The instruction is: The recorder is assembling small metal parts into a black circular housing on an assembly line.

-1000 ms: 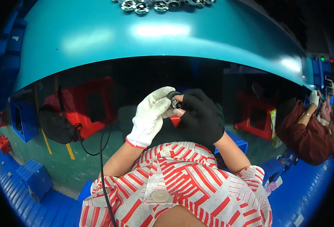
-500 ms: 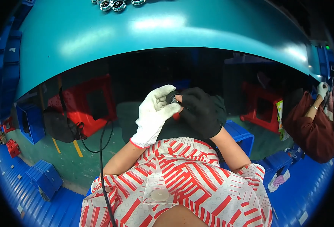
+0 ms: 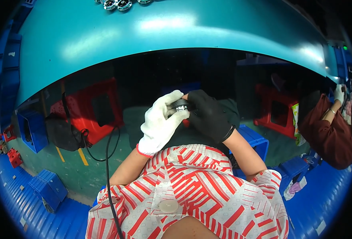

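My left hand [image 3: 160, 124], in a white knit glove with a red cuff, pinches a small round black-and-silver part [image 3: 181, 106] between thumb and fingers. The part is held over my lap, just short of the table edge, with a bright patterned band on its rim toward me. My right hand [image 3: 208, 115], in a black glove with a bare fingertip showing, is closed against the part's right side. The black glove hides some of the part and most of the right fingers.
Several round silver-and-black pieces [image 3: 123, 4] lie at the far side of the teal table [image 3: 116, 40]. Red stools [image 3: 92, 107] stand below on both sides, and a blue crate [image 3: 32, 129] is at left. A black cable [image 3: 109, 187] hangs near my left arm. A co-worker [image 3: 327, 127] sits at right.
The part has turned between my hands, so its bright band now shows more. My right fingers have shifted on it, and my left hand has tilted slightly.
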Action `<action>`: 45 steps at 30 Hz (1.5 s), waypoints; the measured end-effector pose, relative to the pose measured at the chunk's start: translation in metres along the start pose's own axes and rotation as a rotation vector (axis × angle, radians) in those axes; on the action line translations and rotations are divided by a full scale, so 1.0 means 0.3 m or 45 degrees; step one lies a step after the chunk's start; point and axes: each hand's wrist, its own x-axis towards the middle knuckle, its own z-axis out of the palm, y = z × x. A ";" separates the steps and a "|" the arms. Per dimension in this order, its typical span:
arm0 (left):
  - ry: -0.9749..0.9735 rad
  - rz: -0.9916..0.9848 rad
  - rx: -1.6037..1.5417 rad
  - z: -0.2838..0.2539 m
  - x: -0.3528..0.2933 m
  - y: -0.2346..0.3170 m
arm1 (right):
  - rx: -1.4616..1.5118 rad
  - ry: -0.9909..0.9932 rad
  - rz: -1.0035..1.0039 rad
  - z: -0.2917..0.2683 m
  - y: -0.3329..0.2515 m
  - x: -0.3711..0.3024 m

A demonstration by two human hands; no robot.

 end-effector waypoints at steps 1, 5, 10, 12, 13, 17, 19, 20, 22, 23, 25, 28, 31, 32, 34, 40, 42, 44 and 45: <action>0.017 0.048 0.141 -0.002 0.000 -0.003 | 0.002 -0.004 -0.001 0.006 -0.005 0.003; 0.043 0.368 0.426 -0.024 0.014 -0.044 | -0.103 -0.051 0.011 0.015 -0.004 0.011; -0.019 0.312 0.371 -0.029 0.016 -0.051 | -0.081 -0.101 0.022 0.025 0.013 0.016; 0.004 0.150 0.198 -0.023 0.025 -0.028 | 0.057 -0.005 0.041 0.032 0.012 0.020; 0.025 -0.008 0.025 -0.019 0.031 -0.019 | 0.057 -0.006 0.044 0.032 0.018 0.019; -0.098 -0.039 0.313 -0.032 0.042 0.005 | 0.079 -0.083 0.117 0.023 0.025 0.017; -0.085 0.024 0.344 -0.031 0.037 0.003 | -0.053 -0.104 0.061 0.018 0.020 0.018; -0.071 0.088 0.375 -0.030 0.032 0.001 | -0.110 -0.078 -0.011 0.017 0.020 0.020; -0.052 0.077 0.376 -0.024 0.043 -0.009 | -0.169 -0.048 -0.083 0.019 0.023 0.019; -0.052 -0.015 0.303 -0.020 0.047 -0.010 | -0.176 -0.016 -0.082 0.026 0.029 0.013; -0.055 -0.108 0.229 -0.015 0.053 -0.012 | -0.182 0.015 -0.077 0.031 0.026 0.010; -0.082 -0.197 -0.100 -0.011 0.055 -0.018 | 0.030 0.147 0.021 0.037 0.020 0.004; -0.043 -0.017 0.264 -0.009 0.039 -0.028 | 0.177 0.127 0.098 0.054 0.053 -0.004; -0.044 0.045 0.429 -0.010 0.037 -0.029 | -0.005 0.045 0.043 0.054 0.049 -0.002; -0.049 0.106 0.595 -0.010 0.033 -0.028 | -0.185 -0.038 -0.008 0.049 0.043 0.000; -0.091 -0.266 0.042 -0.025 0.071 -0.026 | -0.115 -0.016 0.053 0.062 0.038 -0.010; -0.111 -0.360 -0.315 -0.028 0.069 -0.032 | 0.355 0.098 0.351 0.069 0.028 -0.012; -0.130 -0.339 -0.349 -0.023 0.061 -0.026 | 0.409 0.122 0.346 0.086 0.051 -0.024; -0.117 -0.311 -0.203 -0.026 0.059 -0.043 | 0.461 0.144 0.340 0.091 0.060 -0.029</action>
